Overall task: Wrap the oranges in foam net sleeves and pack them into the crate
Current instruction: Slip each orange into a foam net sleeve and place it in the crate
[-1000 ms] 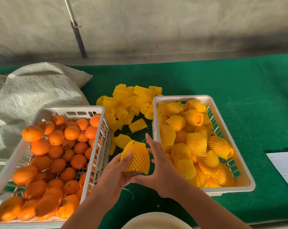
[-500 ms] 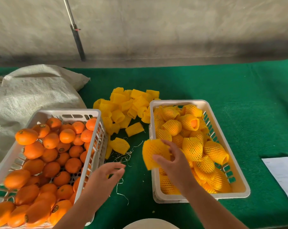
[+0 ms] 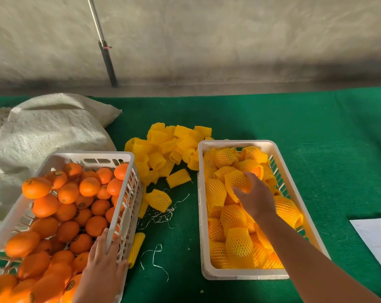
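- A woven sack (image 3: pixel 47 132) is lying at the far left of the green desk (image 3: pixel 316 138), behind the crate of bare oranges (image 3: pixel 128 215).
- The left hand (image 3: pixel 104 265) is now resting over the near right rim of that crate, fingers draped across the wall and gripping no fruit; a second ago it was helping hold the wrapped fruit in front of the body, so it seems to be heading for the next bare orange (image 3: pixel 95 226).
- In the middle, empty foam net sleeves (image 3: pixel 170 147) are sitting heaped between the two crates, with one loose sleeve (image 3: pixel 158 200) lying closer and stray threads beside it.
- The right hand (image 3: pixel 254 197) is reaching into the packing crate (image 3: pixel 237 275), fingers curled over a sleeved orange (image 3: pixel 236 181) that is settling onto the pile already there. Half a second ago this fruit was hanging over the crate's left rim; now it is inside.
- I judge that this orange is as good as packed once the fingers let go, and a fresh cycle is starting on the left.
- A pale sheet (image 3: pixel 377 239) is lying at the right edge of the desk.
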{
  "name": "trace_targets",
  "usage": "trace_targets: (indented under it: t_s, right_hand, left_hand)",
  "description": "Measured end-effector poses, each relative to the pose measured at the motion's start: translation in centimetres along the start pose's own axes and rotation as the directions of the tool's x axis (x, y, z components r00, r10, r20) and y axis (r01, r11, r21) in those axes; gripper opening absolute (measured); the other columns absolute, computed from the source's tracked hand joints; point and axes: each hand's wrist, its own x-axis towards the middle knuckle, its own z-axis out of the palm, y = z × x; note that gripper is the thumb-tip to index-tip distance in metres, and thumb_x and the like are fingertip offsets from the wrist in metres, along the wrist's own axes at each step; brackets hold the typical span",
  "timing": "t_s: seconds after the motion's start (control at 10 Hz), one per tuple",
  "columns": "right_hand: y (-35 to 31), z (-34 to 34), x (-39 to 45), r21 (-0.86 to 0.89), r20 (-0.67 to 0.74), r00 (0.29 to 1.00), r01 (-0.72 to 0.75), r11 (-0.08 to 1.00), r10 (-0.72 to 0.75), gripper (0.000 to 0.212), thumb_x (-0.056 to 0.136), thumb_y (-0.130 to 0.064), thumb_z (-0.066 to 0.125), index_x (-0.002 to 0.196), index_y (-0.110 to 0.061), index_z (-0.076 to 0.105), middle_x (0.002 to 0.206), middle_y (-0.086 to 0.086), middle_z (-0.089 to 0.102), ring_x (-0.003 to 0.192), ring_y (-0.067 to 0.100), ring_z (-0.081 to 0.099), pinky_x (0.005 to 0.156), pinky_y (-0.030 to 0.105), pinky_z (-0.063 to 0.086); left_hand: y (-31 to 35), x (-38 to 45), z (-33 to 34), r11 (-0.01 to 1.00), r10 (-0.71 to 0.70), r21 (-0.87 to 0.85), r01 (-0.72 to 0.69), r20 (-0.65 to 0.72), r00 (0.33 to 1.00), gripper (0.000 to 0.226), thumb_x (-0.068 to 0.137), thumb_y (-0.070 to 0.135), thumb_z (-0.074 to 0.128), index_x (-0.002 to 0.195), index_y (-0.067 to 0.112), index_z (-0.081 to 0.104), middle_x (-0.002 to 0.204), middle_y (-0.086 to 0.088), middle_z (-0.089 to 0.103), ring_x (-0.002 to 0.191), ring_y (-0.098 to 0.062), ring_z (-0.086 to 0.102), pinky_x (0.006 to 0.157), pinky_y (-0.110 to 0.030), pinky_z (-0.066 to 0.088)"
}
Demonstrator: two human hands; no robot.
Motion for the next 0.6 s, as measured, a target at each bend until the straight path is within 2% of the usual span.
trace_targets:
  t_s: [0.1,0.2,0.3,0.4,0.5,0.6]
  right_hand:
    - [0.8,0.1,0.2,-0.017,0.034,0.999,0.025,1.000,-0.025,0.078,0.090,-0.058,0.073,0.156,-0.027,0.043,0.152,0.004,0.056,0.137,0.032,0.054,0.101,0.047,0.053]
    - [1.0,-0.5,-0.5,0.076,0.062,0.998,0.022,0.997,-0.026,0.082,0.090,-0.056,0.073,0.159,-0.028,0.037,0.161,0.003,0.045,0.147,0.029,0.043,0.110,0.050,0.046]
    - [0.5,-1.9,-2.1,0.281,-0.018,0.999,0.039,0.959,-0.035,0.072,0.093,-0.050,0.073,0.155,-0.032,0.042,0.160,-0.004,0.043,0.148,0.019,0.039,0.110,0.045,0.049]
    - [-1.2,-3.2,-5.9,0.414,-0.094,0.993,0.109,0.904,-0.076,0.043,0.095,-0.037,0.072,0.136,-0.036,0.060,0.134,-0.022,0.060,0.123,-0.001,0.057,0.078,0.016,0.058]
    - [-2.4,-3.3,-10.0,0.501,0.097,0.993,0.009,0.865,-0.067,0.020,0.096,-0.031,0.072,0.111,-0.042,0.069,0.109,-0.029,0.071,0.106,-0.003,0.067,0.075,0.017,0.059]
    - [-3.8,-3.0,-13.5,0.525,0.488,0.871,-0.237,0.818,-0.061,0.013,0.102,-0.019,0.066,0.113,-0.023,0.072,0.114,-0.008,0.076,0.110,0.014,0.071,0.081,0.020,0.057]
  left_hand:
    - [0.1,-0.2,-0.1,0.999,0.044,0.011,-0.044,-0.050,0.998,0.077,0.090,0.045,0.076,0.155,0.017,0.047,0.168,-0.020,0.021,0.150,-0.039,0.032,0.119,-0.052,0.037]
    - [-0.1,-0.4,0.1,1.000,0.027,-0.014,-0.027,-0.043,0.999,0.071,0.088,0.041,0.079,0.150,0.020,0.053,0.167,-0.017,0.023,0.148,-0.038,0.034,0.119,-0.052,0.039]
    - [-0.3,0.1,0.4,0.998,0.002,-0.062,-0.005,-0.061,0.998,0.068,0.085,0.033,0.083,0.147,0.020,0.058,0.165,-0.017,0.029,0.146,-0.039,0.038,0.119,-0.054,0.038]
    - [-0.3,0.3,0.7,0.998,-0.025,-0.057,0.023,-0.034,0.999,0.066,0.085,0.027,0.083,0.145,0.023,0.059,0.164,-0.016,0.031,0.146,-0.039,0.038,0.120,-0.053,0.037]
    - [-0.3,0.2,0.3,0.996,-0.018,-0.085,0.015,-0.040,0.999,0.057,0.082,0.020,0.086,0.135,0.023,0.068,0.161,-0.018,0.036,0.141,-0.042,0.044,0.116,-0.055,0.041]
    - [0.0,-0.7,0.2,0.995,-0.010,-0.098,0.001,-0.088,0.996,0.047,0.082,0.023,0.082,0.128,0.023,0.072,0.157,-0.019,0.042,0.137,-0.043,0.048,0.112,-0.055,0.045]
